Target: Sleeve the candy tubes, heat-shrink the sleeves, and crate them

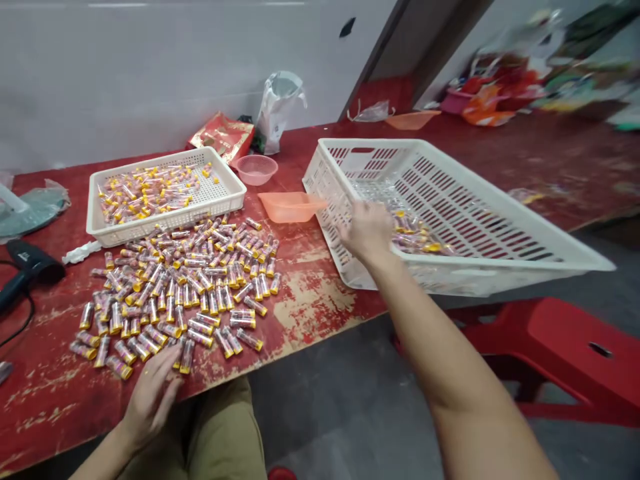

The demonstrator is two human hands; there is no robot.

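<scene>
Many small wrapped tubes with yellow caps (185, 287) lie spread on the worn red table (310, 307). My left hand (153, 393) rests flat at the near edge of this pile, fingers stretched out and touching the closest tubes. My right hand (367, 230) reaches into the large white slatted basket (465, 200), which juts over the table's edge. Its fingers curl down among more wrapped tubes (415, 233) lying inside; what they grip is hidden. A smaller white tray (165, 220) behind the pile holds further tubes.
An orange scoop (287, 205) and a pink bowl (256, 169) sit between tray and basket. A black heat gun (25, 267) with its cord lies at far left. A red packet (223, 137) and a plastic bag (277, 107) stand by the wall. A red stool (565, 347) is at right.
</scene>
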